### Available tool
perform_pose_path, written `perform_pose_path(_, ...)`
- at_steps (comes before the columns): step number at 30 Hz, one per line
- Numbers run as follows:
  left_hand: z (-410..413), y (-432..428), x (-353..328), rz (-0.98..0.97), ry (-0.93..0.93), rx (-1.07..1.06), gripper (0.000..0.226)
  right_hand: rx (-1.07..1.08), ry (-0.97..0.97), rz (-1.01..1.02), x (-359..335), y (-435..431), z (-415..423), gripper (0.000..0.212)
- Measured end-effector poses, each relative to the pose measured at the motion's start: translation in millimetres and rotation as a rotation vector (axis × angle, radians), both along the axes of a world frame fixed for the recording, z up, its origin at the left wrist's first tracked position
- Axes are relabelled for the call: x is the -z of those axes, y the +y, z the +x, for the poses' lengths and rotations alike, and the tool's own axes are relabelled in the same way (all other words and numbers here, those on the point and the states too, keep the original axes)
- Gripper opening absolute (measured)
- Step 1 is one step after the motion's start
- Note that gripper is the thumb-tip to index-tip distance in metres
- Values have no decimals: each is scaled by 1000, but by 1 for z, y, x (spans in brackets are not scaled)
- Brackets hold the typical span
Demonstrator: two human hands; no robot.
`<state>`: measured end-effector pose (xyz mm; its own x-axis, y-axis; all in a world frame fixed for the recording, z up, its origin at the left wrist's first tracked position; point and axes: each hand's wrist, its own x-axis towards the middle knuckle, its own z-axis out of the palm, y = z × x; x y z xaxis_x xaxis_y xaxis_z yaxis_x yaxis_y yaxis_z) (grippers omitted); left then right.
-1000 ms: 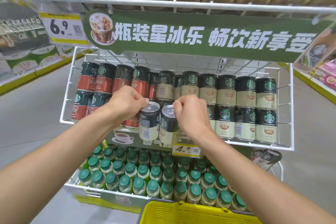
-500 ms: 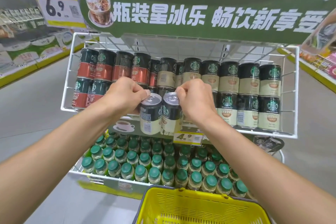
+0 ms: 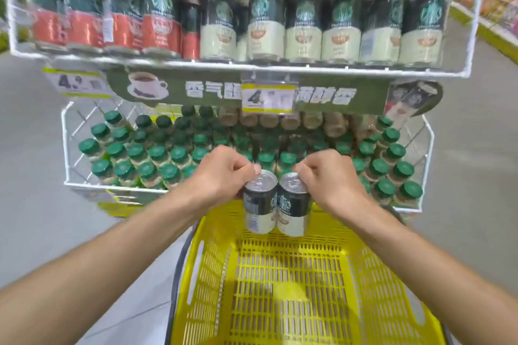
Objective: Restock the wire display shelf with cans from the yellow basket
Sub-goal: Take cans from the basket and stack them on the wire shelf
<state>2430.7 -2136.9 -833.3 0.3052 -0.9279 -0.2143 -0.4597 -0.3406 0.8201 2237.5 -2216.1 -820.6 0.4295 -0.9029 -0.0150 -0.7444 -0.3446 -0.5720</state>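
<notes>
I see my left hand [image 3: 221, 173] clenched on the left can [image 3: 259, 202] by its top, and my right hand [image 3: 329, 176] gripping the right can [image 3: 294, 203] likewise. The two cans touch between my grips, upright, directly above the yellow basket [image 3: 294, 288]. Well above them stands the wire display shelf [image 3: 280, 67], blurred, apparently full.
</notes>
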Motion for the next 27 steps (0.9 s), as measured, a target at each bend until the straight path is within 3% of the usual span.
perform_pose_path(6,-46,10,161,89,7,121,48,17,63,76,161,20,-50,36)
perform_pose_path(11,-65,10,232,115,-71,234,47,57,53,104,246,29,-67,36)
perform_pose_path(18,-52,9,267,66,104,145,48,27,-120,-14,285,29,-70,23)
perform_pose_path(24,-54,28,275,-48,-27,249,45,-101,-188,-28,291,42,-82,15)
perform_pose_path(27,-57,28,273,-62,-48,251,32,-76,-205,59,290,38,-86,17)
